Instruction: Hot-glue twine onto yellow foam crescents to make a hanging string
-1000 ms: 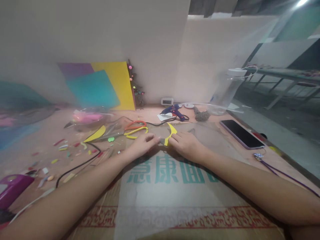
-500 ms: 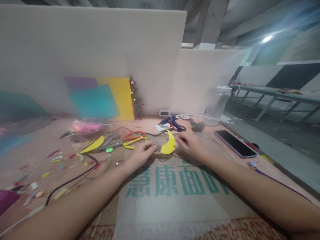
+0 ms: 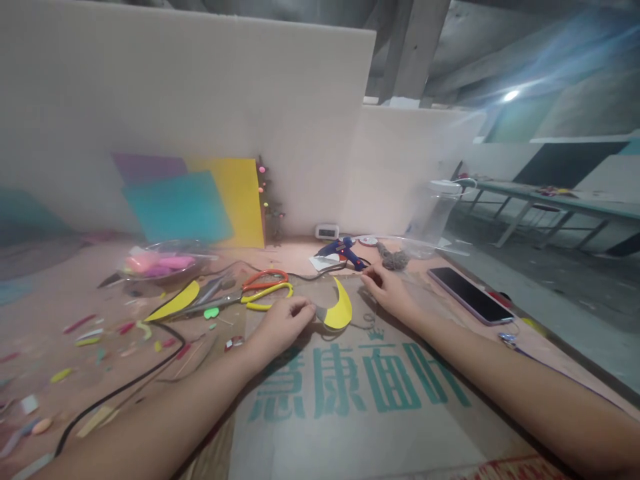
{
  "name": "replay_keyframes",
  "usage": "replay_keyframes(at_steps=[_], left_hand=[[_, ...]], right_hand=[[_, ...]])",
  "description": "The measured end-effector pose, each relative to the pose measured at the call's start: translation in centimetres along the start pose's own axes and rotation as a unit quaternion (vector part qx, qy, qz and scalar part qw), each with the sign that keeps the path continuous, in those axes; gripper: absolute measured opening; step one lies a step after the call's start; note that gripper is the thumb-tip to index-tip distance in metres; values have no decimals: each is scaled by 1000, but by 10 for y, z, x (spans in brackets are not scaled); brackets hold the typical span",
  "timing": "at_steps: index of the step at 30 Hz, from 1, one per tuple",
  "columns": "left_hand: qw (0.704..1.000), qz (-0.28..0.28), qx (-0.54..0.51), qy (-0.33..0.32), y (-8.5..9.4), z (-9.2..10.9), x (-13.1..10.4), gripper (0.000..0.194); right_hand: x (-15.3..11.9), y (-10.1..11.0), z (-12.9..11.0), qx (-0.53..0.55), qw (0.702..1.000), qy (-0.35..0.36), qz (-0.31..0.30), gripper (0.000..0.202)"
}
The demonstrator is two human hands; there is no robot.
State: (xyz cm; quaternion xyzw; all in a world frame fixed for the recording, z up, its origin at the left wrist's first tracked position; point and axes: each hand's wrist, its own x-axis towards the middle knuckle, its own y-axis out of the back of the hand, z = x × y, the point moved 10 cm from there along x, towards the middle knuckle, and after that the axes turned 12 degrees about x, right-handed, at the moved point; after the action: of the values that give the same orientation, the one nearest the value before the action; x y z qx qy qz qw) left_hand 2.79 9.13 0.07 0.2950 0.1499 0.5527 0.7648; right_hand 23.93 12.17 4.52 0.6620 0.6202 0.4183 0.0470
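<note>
The yellow crescent is tip-pinched by the left hand, presumably for steadiness; the right hand is half-open, nothing visibly held.

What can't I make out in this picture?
In the head view:
Left end of the yellow crescent: covered by the fingers of the left hand.
Small white device: too small to read anything on it.
Pink things: blurred behind clear plastic.
Left forearm: cut off by the bottom edge.
</note>
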Motion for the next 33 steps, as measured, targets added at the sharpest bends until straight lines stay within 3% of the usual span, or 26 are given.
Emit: replay_keyframes(at_steps=[9,14,20,25,29,33], left_hand=[[1000,-12,16,-3,-3,1,0,24],[998,16,42,-38,1,4,1,26],[998,13,45,-46,1,6,1,27],[998,14,51,-46,3,10,-1,27],[998,3,49,-30,1,6,0,27],[999,2,47,-26,0,2,1,28]], right_hand=[[11,19,11,-16,1000,-9,24,19],[37,29,17,-7,1000,-15,-11,40],[70,-1,33,-46,994,-82,-63,50],[88,-32,51,-101,982,-138,-78,41],[92,-38,57,-132,977,-157,-52,30],[89,-29,52,-128,979,-153,-39,24]])
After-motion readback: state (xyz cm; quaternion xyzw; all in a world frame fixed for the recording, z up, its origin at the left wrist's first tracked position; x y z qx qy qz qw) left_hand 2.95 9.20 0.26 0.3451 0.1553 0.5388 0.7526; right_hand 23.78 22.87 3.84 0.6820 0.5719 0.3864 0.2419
